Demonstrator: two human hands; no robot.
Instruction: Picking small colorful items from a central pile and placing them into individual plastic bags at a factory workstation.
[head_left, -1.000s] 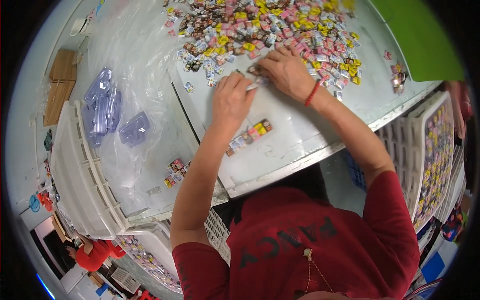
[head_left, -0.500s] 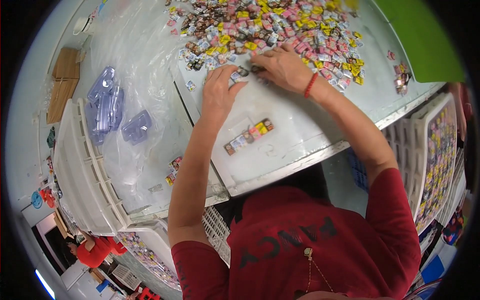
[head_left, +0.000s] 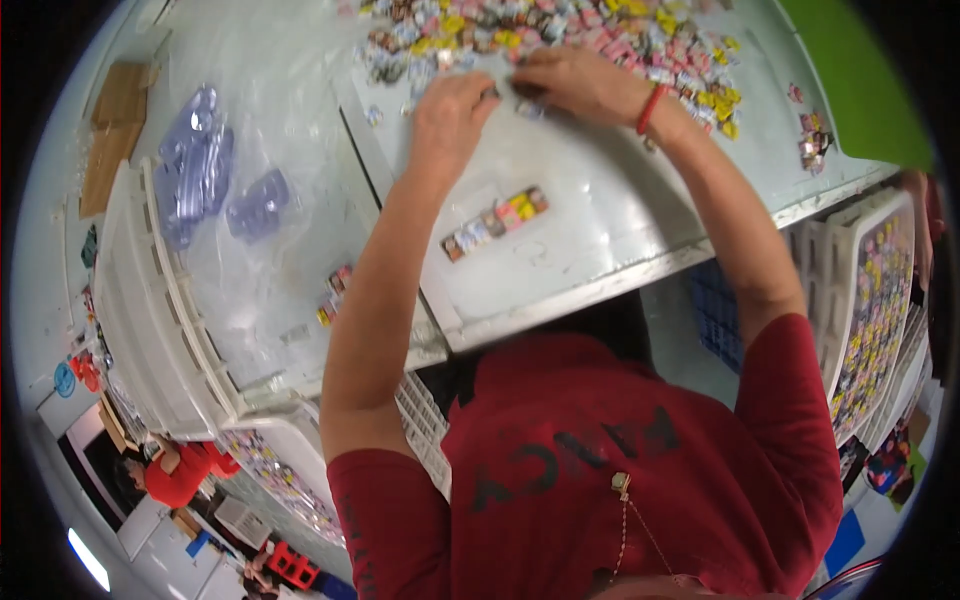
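A wide heap of small wrapped candies (head_left: 600,40), pink, yellow, brown and white, covers the far part of the table. At its near edge my left hand (head_left: 448,120) is closed, with a small dark wrapped candy (head_left: 490,94) between thumb and fingertips. Just right of it, my right hand (head_left: 585,88) bends its fingers down close to the tabletop; what they pinch, if anything, is hidden and blurred. A pale candy (head_left: 530,109) lies beneath those fingers. Nearer me, a short slanting row of candies (head_left: 495,224) rests on the white table (head_left: 560,270).
Clear bluish plastic trays (head_left: 200,165) lie on plastic sheeting at left, with a few candies (head_left: 335,293) nearby. A white crate (head_left: 165,290) stands at the left edge. Candy-filled crates (head_left: 865,320) are stacked at right. Another person (head_left: 180,470) in red is at lower left.
The view has shifted, so the table sits higher. My left thumb and fingers have closed together around a candy; my right hand stays beside it, close to the tabletop.
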